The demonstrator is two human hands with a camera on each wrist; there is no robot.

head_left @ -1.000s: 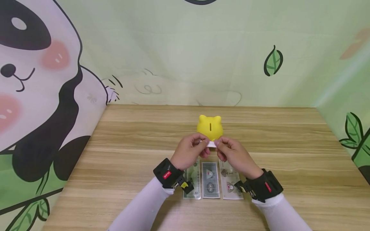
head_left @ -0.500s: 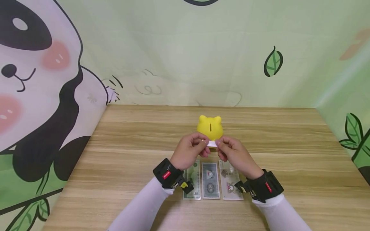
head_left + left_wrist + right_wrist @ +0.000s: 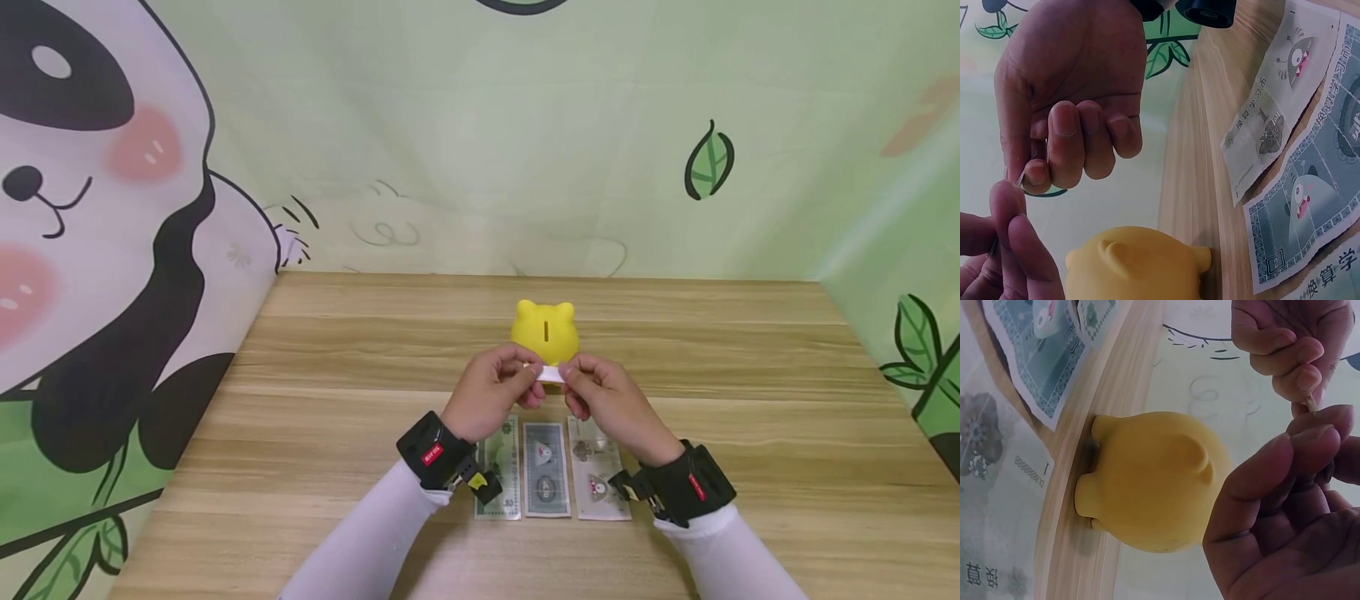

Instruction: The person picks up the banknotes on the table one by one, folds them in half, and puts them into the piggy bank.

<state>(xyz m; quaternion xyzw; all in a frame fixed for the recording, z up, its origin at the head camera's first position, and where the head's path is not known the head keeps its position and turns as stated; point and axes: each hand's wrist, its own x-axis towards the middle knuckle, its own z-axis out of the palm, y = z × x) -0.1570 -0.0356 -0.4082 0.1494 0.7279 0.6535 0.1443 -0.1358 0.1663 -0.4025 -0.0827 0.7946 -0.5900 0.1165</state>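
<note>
Just in front of a yellow piggy bank (image 3: 545, 332), my two hands hold a short, thin white strip (image 3: 552, 374) stretched level between them. My left hand (image 3: 487, 392) pinches its left end between thumb and index finger. The right end is pinched the same way by my right hand (image 3: 615, 404). Both wrist views show the strip nearly edge-on, mostly covered by fingers, so its kind is unclear. On the table below the hands lie three play banknotes side by side: a green one (image 3: 510, 475), a blue-grey one (image 3: 546, 471) and a pale one (image 3: 596, 471).
The piggy bank has a coin slot (image 3: 546, 331) on its top. Under everything is a wood-grain table (image 3: 360, 333). A green cloth backdrop (image 3: 480, 150) with panda and leaf drawings stands behind and at the sides.
The white strip shows slightly more of its face than one second ago. Otherwise the hands, the piggy bank and the notes look almost still.
</note>
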